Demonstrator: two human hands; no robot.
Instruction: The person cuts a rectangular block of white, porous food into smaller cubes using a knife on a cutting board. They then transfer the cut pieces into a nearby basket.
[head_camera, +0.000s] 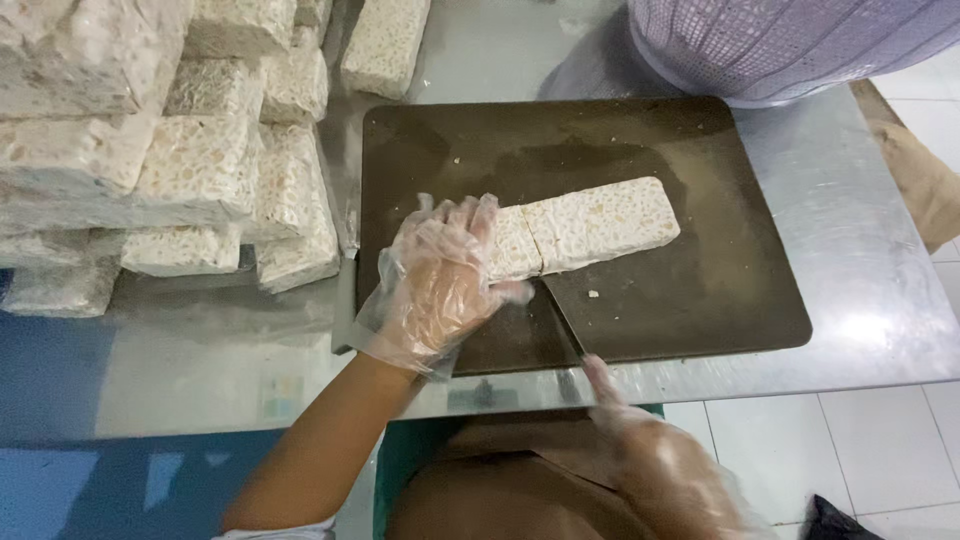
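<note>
The tempeh block (585, 228) lies slantwise on the dark board (700, 300), and a cut line already runs across it near its left end. The left hand (440, 285), in a loose clear glove, presses flat on that left end with the fingers (462, 215) spread apart over the top. The knife (562, 318) comes up from the near edge, its tip meeting the block at the cut. The right hand (655, 465), also gloved, is closed round the handle (the handle itself is hidden).

To slice well, I judge the blade should stay upright and square to the block's long side, with the fingertips held back from the cut line, and the pressure kept even so the cake does not crumble.

The block is a pale, rounded-cornered slab, grainy and mottled with beans, and looks firm but crumbly; a few crumbs dot the board. The board is matt and smeared. The desk (870, 250) is dull steel. More blocks (200, 170) are stacked to the left, and a lilac mesh basket (790, 45) stands beyond.
</note>
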